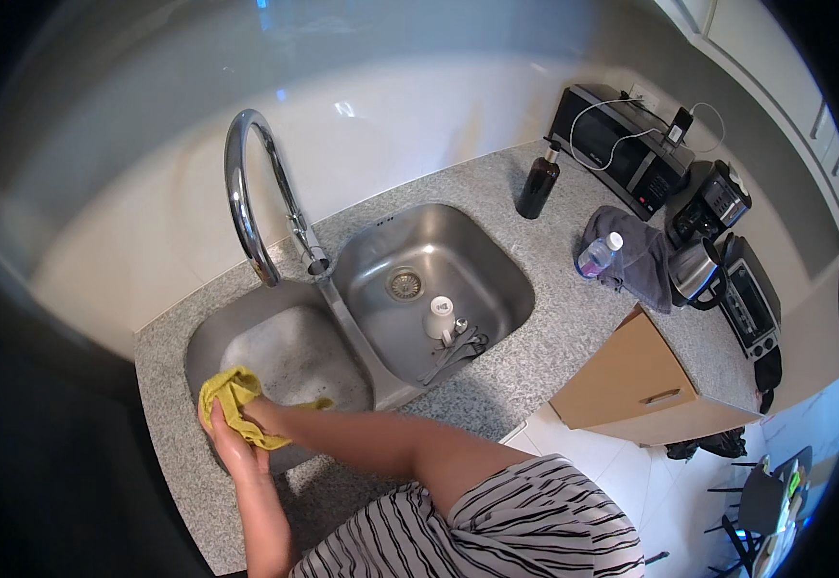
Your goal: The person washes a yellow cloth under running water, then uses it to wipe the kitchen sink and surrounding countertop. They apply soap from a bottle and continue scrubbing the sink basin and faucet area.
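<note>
Over the left bowl of the steel double sink (351, 318), both my hands are on a crumpled yellow cloth (230, 390). My left hand (235, 446) grips it from the near side, thumb up along the fabric. My right hand (264, 417) reaches across from the right and is partly wrapped in the cloth, so its fingers are hidden. Whether anything lies inside the folds cannot be seen. White suds (282, 343) cover part of that bowl's floor. Another bit of yellow fabric (318, 404) shows just beyond my right forearm.
In the right bowl lie an upturned white mug (439, 318) and several pieces of cutlery (455, 352). A chrome faucet (240, 195) arches over the left bowl. On the counter stand a pump bottle (539, 180), a plastic bottle (599, 256) by a grey towel (636, 253), a kettle (694, 271) and a microwave (618, 152).
</note>
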Demonstrator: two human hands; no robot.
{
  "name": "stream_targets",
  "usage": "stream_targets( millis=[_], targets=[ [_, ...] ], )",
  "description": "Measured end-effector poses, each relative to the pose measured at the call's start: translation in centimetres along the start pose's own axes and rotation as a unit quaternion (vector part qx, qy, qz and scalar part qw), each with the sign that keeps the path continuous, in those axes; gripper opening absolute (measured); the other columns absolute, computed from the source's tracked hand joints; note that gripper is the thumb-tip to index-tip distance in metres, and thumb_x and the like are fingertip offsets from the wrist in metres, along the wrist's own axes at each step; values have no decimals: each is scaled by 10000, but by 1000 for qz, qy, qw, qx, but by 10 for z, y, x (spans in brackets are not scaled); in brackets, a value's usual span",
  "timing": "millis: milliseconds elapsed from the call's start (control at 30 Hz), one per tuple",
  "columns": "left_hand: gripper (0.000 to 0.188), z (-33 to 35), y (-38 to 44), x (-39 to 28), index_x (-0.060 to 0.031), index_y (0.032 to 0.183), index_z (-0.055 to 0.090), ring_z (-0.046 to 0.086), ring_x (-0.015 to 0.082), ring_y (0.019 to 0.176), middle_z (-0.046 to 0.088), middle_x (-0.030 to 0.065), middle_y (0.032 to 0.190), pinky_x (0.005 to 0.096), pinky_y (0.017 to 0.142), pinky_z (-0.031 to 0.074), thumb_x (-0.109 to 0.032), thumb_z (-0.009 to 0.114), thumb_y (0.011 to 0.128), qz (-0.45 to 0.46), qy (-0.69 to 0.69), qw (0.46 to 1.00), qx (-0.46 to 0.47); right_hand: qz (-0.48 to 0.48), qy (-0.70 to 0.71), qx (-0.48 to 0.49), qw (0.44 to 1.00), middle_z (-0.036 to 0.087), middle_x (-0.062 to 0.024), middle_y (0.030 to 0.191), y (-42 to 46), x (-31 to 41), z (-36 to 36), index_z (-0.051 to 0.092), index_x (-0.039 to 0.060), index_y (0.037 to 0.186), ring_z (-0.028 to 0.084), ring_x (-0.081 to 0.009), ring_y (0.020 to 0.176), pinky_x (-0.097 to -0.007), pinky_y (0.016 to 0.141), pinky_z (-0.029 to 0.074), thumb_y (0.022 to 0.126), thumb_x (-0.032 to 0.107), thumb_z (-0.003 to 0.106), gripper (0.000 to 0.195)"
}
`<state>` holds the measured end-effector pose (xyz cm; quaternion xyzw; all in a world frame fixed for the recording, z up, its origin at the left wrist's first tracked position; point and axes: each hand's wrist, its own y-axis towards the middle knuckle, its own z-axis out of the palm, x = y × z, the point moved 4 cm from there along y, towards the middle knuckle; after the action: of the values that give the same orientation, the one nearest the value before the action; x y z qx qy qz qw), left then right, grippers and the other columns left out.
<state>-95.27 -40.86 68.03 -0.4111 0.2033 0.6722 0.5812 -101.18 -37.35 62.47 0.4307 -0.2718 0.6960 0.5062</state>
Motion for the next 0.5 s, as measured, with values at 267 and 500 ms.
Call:
stream_targets(
  millis=[267, 500],
  targets=[
    [423, 19, 17, 9, -7, 1233, 476, 554, 301, 1074, 539, 161, 1221, 425, 904, 476, -307, 353, 961, -117, -58, 990, 50, 258, -293, 204, 898, 609, -34, 884, -81, 162, -55, 518, 160, 1112, 564, -125, 655, -273, 480, 422, 853, 440, 558, 383],
    [331, -47, 12, -74, -8, 1225, 465, 570, 275, 1022, 553, 134, 1148, 397, 891, 470, -139, 456, 922, 99, 129, 987, -6, 52, -594, -433, 675, 530, -226, 1136, -140, 295, -288, 438, 30, 1176, 537, -343, 1067, -424, 902, 437, 754, 244, 672, 528]
  ],
)
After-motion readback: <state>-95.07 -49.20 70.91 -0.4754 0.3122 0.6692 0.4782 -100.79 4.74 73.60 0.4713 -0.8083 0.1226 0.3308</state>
